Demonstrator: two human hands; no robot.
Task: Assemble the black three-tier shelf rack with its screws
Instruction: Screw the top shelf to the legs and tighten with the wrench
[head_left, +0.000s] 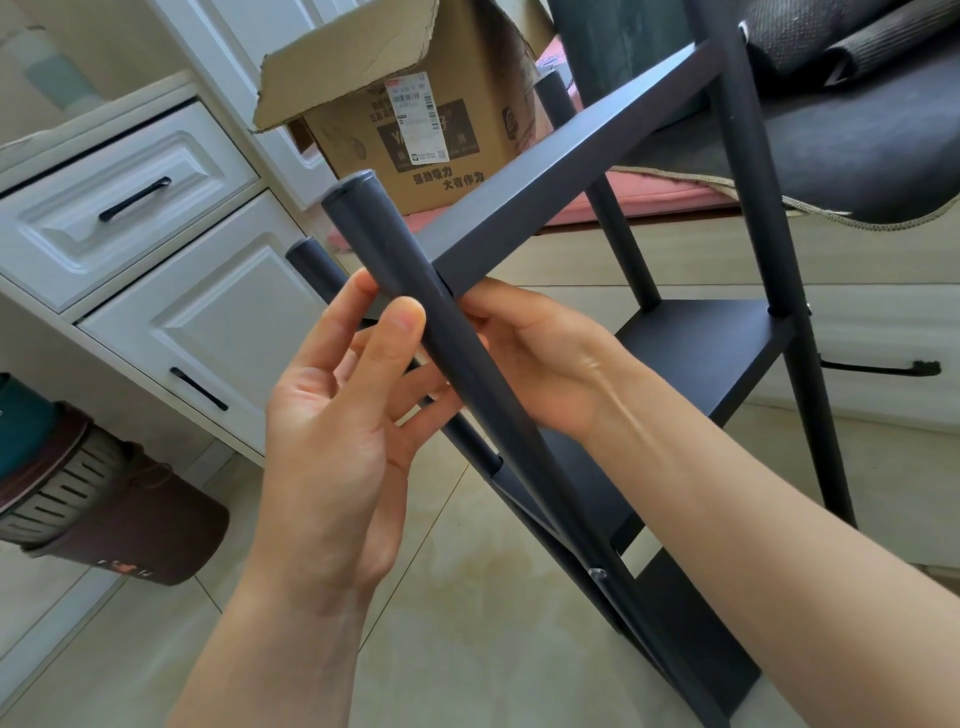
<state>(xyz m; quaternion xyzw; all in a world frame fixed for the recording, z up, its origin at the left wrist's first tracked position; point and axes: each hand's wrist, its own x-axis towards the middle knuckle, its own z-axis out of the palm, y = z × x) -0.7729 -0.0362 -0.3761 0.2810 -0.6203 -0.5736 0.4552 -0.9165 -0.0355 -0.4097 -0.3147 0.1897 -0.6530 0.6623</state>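
Observation:
The black shelf rack (561, 171) stands tilted in front of me, with three flat shelves fixed between round legs. Its nearest leg (415, 291) runs diagonally from upper left to lower right. My left hand (343, 415) holds that leg from the left, thumb pressed on its front and fingers curled behind it. My right hand (540, 353) reaches in from the right, its fingers hidden behind the leg where the upper shelf meets it. A small screw head (597, 573) shows lower down on this leg. No loose screw is visible in either hand.
A white cabinet (130, 208) with black-handled drawers stands to the left. An open cardboard box (426, 124) sits behind the rack on a pink mat. A dark chair seat (857, 135) is at upper right, a brown bin (104, 509) at lower left. The floor is beige tile.

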